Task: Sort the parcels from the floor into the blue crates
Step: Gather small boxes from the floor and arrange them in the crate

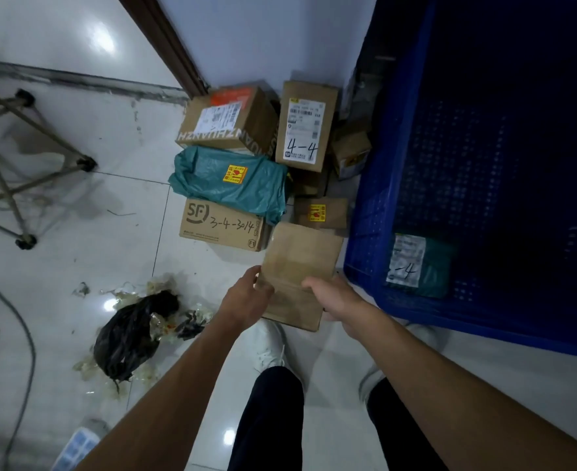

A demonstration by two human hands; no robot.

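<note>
Holding a plain cardboard box (pixel 300 263) between them, the left hand (pixel 246 295) and the right hand (pixel 336 299) are each clamped on one side of it. The left curls round the near left edge, and the right lays its thumb over the top face, its fingers hidden underneath. The box hangs tilted, clear of the floor (pixel 76 232) and above a white shoe (pixel 270 348), just beside the near corner of the blue crate (pixel 365 212). A grip from both sides suits a box this broad and lets it be turned. The face turned up is blank, with no label or written code, so I judge the hold serves for flipping it to find its mark as much as for carrying. The crate stands close against the pile, which keeps the carry short; inside lies a teal parcel (pixel 436 266) whose white label ends in "-4". Beyond the held box the pile is packed into the corner by the wall: an SF box (pixel 222 224) marked 3-4-3014, a teal poly mailer (pixel 212 178) resting on it, a ZHUANZHUAN-taped box (pixel 225 117), a box marked 4-4 (pixel 305 125) and a small stickered box (pixel 321 214) nearest the crate. Most show labels or codes upward, likely for quick reading. Well apart to the left lie a torn black plastic bag (pixel 130 338) and a folding frame (pixel 8 158).
</note>
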